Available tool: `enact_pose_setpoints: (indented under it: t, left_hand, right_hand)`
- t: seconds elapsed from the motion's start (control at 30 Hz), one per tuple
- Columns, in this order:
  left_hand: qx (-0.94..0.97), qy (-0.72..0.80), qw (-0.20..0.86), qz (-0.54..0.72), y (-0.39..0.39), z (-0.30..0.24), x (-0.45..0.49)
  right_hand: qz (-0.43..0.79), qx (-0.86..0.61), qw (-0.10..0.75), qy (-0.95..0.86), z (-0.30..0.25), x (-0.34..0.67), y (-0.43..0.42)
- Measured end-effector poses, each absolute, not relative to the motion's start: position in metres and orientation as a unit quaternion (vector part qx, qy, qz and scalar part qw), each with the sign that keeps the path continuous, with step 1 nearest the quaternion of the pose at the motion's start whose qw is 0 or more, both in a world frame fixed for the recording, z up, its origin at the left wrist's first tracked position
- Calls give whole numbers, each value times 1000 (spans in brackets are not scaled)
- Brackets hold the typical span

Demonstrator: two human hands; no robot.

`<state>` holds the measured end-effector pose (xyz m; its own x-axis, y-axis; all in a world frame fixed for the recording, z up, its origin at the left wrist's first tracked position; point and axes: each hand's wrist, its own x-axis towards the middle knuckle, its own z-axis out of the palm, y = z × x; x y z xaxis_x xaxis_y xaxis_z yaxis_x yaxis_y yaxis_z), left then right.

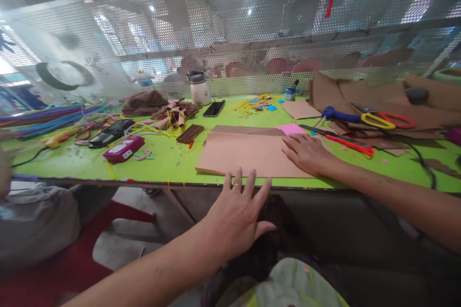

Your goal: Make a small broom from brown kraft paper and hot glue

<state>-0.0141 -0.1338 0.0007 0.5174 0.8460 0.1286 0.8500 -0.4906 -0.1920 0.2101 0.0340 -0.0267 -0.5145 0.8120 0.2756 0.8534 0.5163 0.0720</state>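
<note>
A folded sheet of brown kraft paper (245, 151) lies flat at the front edge of the green table. My left hand (239, 211) is at the table's edge, fingers spread, with its fingertips on the paper's near edge. My right hand (306, 153) rests open on the paper's right part, fingers stretched out. A pink paper piece (291, 129) shows just behind the right hand. Close to that hand lie a cutter with a red handle (351, 145) and scissors with yellow and red handles (387, 120).
Brown paper sheets (382, 96) are piled at the right, near a blue-handled tool (340, 115). Behind are a phone (213, 109), a white jug (199, 88) and a small blue jar (290, 93). At left lie a purple box (123, 149) and coloured strands (54, 120). Another person sits at far left.
</note>
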Motion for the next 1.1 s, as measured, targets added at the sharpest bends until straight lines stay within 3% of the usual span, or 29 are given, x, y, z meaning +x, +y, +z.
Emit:
enact_pose_setpoints:
  t: [0.5,0.73,0.93,1.0,1.1]
  left_hand:
    - [-795,-569,204,56,-144,12,-70]
    - [-788,-571,229,17,-147,16,-87]
    - [-843,-514,156,-29,-85,51,-60]
    - [-872,-454,155,-97,-54,45,-45]
    - [-897,-412,138,-87,-18,21,-31]
  right_hand:
    - [-112,-483,104,-862,-42,216,44]
    - [-122,-473,113,-865,-45,216,45]
    - [-133,-465,114,-868,-41,211,41]
    - [-138,-461,123,-868,-41,211,41]
    - [-141,-451,128,-872,-43,212,43]
